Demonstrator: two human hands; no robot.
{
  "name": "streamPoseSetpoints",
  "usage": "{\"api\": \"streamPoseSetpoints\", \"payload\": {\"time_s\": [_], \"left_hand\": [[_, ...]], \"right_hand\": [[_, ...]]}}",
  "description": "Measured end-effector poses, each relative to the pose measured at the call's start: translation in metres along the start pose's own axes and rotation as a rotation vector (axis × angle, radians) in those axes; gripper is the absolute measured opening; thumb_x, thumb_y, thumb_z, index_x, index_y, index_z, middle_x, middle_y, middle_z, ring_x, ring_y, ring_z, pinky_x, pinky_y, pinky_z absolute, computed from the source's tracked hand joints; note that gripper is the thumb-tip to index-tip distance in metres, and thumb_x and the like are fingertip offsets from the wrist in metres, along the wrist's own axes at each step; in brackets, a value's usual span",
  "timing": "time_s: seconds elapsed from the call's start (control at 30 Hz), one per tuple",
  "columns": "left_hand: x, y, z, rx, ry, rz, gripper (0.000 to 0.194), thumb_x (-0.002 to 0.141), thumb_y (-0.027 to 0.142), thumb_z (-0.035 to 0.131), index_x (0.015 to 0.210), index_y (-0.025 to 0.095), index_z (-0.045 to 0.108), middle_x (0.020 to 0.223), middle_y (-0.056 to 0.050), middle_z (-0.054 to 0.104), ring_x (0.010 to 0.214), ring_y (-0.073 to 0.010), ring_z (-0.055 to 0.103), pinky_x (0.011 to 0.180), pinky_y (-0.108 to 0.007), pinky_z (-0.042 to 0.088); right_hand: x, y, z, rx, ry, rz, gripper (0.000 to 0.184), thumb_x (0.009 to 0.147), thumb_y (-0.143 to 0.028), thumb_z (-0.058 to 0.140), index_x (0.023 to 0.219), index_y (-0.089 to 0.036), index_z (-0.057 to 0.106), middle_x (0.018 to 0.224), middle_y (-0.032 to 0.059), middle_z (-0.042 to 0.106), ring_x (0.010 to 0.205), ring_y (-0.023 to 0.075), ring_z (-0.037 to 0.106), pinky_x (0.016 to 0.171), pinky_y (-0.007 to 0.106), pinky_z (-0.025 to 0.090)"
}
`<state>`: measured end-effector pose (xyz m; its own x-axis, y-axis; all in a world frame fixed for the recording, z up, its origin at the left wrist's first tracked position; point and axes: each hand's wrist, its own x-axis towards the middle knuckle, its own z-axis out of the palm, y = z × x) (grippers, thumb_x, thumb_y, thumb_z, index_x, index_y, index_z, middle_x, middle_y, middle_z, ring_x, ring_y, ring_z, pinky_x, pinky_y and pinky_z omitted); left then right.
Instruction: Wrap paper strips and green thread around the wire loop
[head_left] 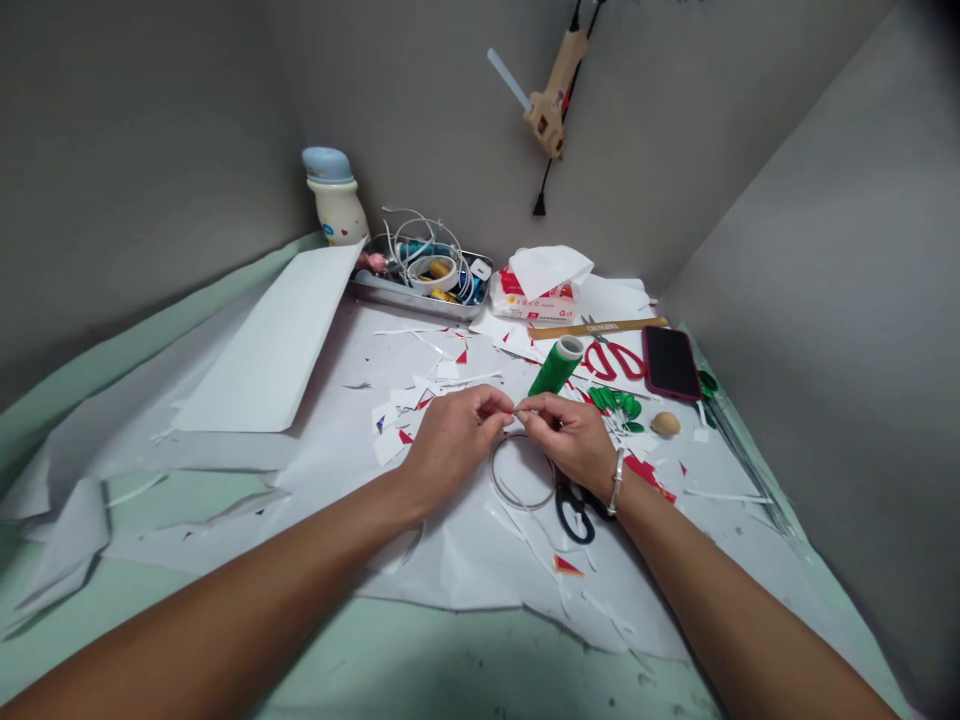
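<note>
My left hand (454,440) and my right hand (574,440) meet at the middle of the table, fingertips pinched together on the top of a thin wire ring (523,478) that hangs down between them over the white paper. Both hands are closed in a pinch on the ring. A silver bracelet sits on my right wrist. Just behind the hands lies a green roll of tape (556,366). Black-handled scissors (576,510) lie under my right wrist.
Red-handled scissors (615,358), a dark phone (670,362), a wooden ruler (600,327), green leaf cut-outs (616,403) and paper scraps lie at right. A metal tray (420,290) of cables, a tissue pack (536,298), a bottle (336,200) and a white board (277,335) stand behind. A glue gun (551,100) hangs on the wall.
</note>
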<state>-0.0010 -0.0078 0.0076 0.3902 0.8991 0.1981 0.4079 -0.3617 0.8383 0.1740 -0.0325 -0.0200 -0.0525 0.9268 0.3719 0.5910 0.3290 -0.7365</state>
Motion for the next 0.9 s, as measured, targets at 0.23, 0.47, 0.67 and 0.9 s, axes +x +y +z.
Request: {"api": "streamPoseSetpoints", "payload": {"time_s": [0.23, 0.47, 0.67, 0.9], "left_hand": [[-0.0008, 0.0017, -0.0005, -0.031, 0.058, -0.033, 0.023, 0.079, 0.022, 0.062, 0.101, 0.023, 0.067, 0.083, -0.001, 0.073, 0.078, -0.0185, 0.065, 0.081, -0.036, 0.05], [-0.0008, -0.0006, -0.0017, -0.032, 0.045, 0.024, 0.011, 0.081, 0.023, 0.061, 0.088, 0.023, 0.069, 0.093, -0.002, 0.067, 0.083, -0.0165, 0.063, 0.082, -0.035, 0.052], [-0.0006, -0.0006, -0.0001, 0.019, 0.089, 0.061, 0.023, 0.08, 0.022, 0.061, 0.102, 0.022, 0.064, 0.108, -0.005, 0.056, 0.082, -0.0137, 0.061, 0.078, -0.031, 0.053], [0.0, -0.0024, 0.0004, 0.049, 0.018, 0.055, 0.01, 0.083, 0.021, 0.055, 0.086, 0.02, 0.064, 0.088, -0.003, 0.065, 0.082, -0.0166, 0.059, 0.076, -0.032, 0.05]], "right_hand": [[0.0001, -0.0022, -0.0007, 0.063, 0.0, 0.06, 0.018, 0.083, -0.03, 0.057, 0.087, -0.019, 0.071, 0.055, -0.0039, 0.051, 0.051, 0.0102, 0.043, 0.052, 0.023, 0.037], [0.0006, -0.0041, -0.0006, 0.089, 0.007, 0.085, 0.019, 0.082, -0.033, 0.057, 0.086, -0.02, 0.07, 0.053, -0.0043, 0.047, 0.05, 0.0106, 0.04, 0.052, 0.023, 0.036], [0.0004, -0.005, -0.002, 0.075, 0.015, 0.082, 0.018, 0.083, -0.031, 0.057, 0.085, -0.019, 0.07, 0.054, -0.0043, 0.047, 0.051, 0.0101, 0.04, 0.051, 0.023, 0.035], [0.0002, -0.0036, -0.0004, 0.057, -0.002, 0.068, 0.018, 0.083, -0.032, 0.057, 0.086, -0.02, 0.069, 0.052, -0.0052, 0.044, 0.05, 0.0105, 0.04, 0.051, 0.023, 0.036]]}}
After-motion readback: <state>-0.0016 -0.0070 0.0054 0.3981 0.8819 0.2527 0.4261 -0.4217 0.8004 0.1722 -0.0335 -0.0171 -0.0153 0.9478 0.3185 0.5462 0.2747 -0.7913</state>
